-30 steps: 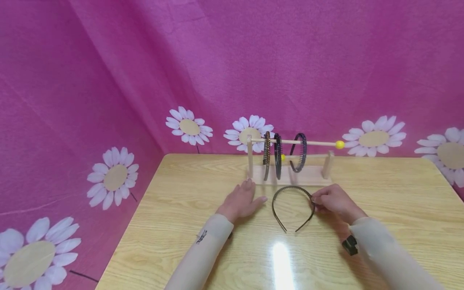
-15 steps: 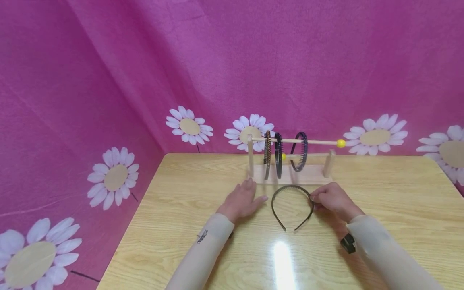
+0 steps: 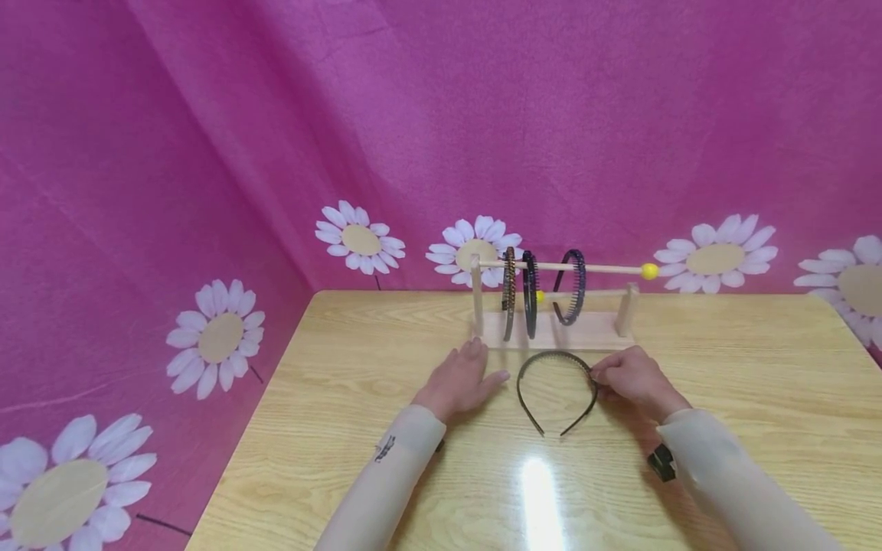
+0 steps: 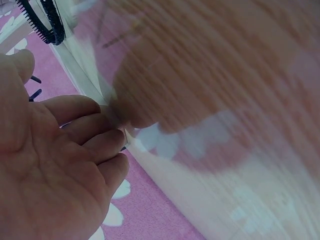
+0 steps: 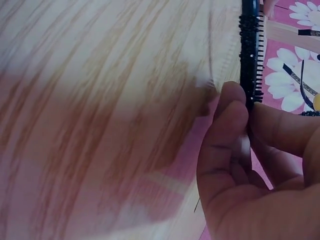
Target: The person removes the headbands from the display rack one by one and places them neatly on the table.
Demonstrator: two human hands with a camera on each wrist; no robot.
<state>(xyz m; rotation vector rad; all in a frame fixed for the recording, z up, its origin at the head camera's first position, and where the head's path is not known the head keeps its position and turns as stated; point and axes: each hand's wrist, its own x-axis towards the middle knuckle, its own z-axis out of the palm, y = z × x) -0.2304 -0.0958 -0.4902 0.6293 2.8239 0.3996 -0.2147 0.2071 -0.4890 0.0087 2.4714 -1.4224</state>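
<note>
the left wrist view gives me the palm of the left hand [image 3: 456, 383], fingers relaxed (the head view shows only its back). the right hand [image 3: 635, 380] pinches one headband [image 3: 553, 354], located in front of the rack [image 3: 572, 332]. the table [image 3: 751, 375] extends from the right hand to its right edge. i count three hanging headbands [image 3: 530, 302] and two yellow balls [image 3: 650, 272] on the rack.
</note>
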